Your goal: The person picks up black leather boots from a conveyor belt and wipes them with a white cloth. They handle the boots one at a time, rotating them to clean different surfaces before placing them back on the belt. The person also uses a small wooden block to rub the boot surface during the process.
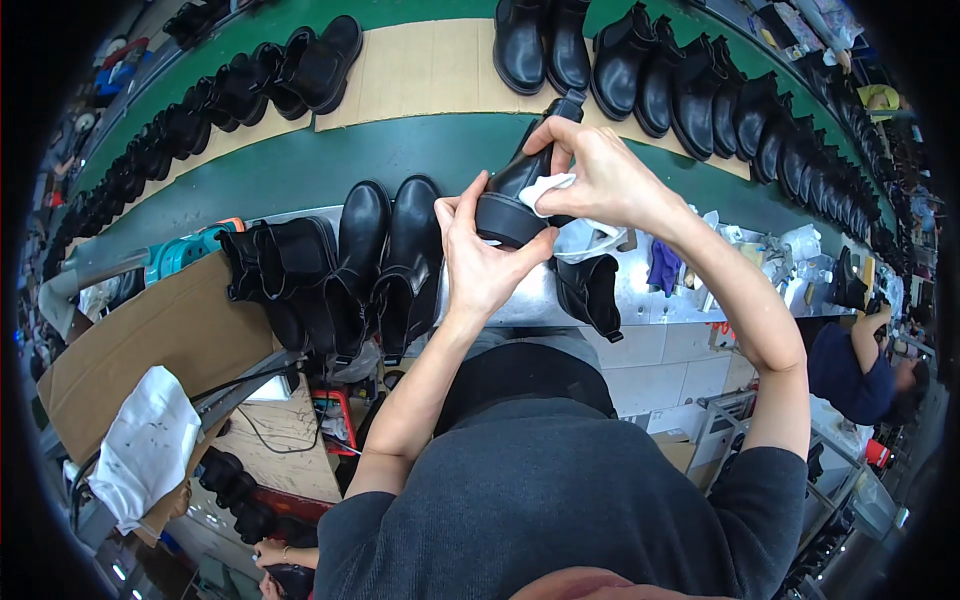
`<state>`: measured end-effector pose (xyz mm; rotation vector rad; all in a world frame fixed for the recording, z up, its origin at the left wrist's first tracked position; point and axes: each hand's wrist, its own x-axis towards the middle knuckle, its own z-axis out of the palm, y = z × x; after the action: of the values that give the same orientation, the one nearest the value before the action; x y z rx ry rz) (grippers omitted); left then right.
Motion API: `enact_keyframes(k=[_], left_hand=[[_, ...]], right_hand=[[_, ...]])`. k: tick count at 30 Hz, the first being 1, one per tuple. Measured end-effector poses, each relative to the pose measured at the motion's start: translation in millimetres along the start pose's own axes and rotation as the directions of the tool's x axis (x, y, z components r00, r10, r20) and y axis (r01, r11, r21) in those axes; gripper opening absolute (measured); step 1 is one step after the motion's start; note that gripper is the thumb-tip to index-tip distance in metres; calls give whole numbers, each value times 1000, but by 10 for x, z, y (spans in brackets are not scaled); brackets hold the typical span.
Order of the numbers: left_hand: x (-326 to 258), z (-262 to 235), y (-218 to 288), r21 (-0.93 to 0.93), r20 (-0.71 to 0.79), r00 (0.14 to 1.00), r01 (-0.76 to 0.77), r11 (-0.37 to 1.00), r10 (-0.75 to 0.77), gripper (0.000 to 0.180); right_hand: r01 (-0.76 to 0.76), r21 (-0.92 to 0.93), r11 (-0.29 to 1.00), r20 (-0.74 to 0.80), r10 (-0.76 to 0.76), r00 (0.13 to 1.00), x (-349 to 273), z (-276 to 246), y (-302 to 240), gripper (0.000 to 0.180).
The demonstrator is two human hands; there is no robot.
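In front of me a black ankle boot (515, 176) is held up over the bench, its thick sole edge facing me. My left hand (478, 262) grips that near end, fingers on one side and thumb on the other. A small white cloth (546, 192) is pinched in my right hand (606, 178) and touches the boot's side just above the sole. The right index finger rests farther up the boot. Below it, another black boot (590, 296) lies at the bench edge, next to a crumpled white cloth (588, 240).
Several black boots (390, 255) stand left on the metal bench (650, 306). Rows of boots (690, 90) line cardboard on the green surface (420, 140). A purple cloth (663, 267) lies to the right. Cardboard (130, 345) with a white cloth (150, 440) is at left. Other people work nearby.
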<state>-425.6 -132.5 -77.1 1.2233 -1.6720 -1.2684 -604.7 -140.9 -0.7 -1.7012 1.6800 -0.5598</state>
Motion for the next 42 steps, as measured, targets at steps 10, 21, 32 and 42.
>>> enact_keyframes(k=[10, 21, 32, 42], left_hand=[[41, 1, 3, 5, 24, 1000, 14, 1000, -14, 90], [96, -33, 7, 25, 73, 997, 6, 1000, -8, 87], [164, -33, -30, -22, 69, 996, 64, 998, -62, 88], [437, -499, -118, -431, 276, 933, 333, 839, -229, 63]], right_hand=[[0, 64, 998, 16, -1, 1000, -32, -16, 53, 52], [41, 54, 998, 6, -42, 999, -53, -31, 100, 56], [-59, 138, 989, 6, 58, 998, -18, 28, 110, 55], [375, 128, 918, -127, -360, 924, 250, 422, 311, 75]])
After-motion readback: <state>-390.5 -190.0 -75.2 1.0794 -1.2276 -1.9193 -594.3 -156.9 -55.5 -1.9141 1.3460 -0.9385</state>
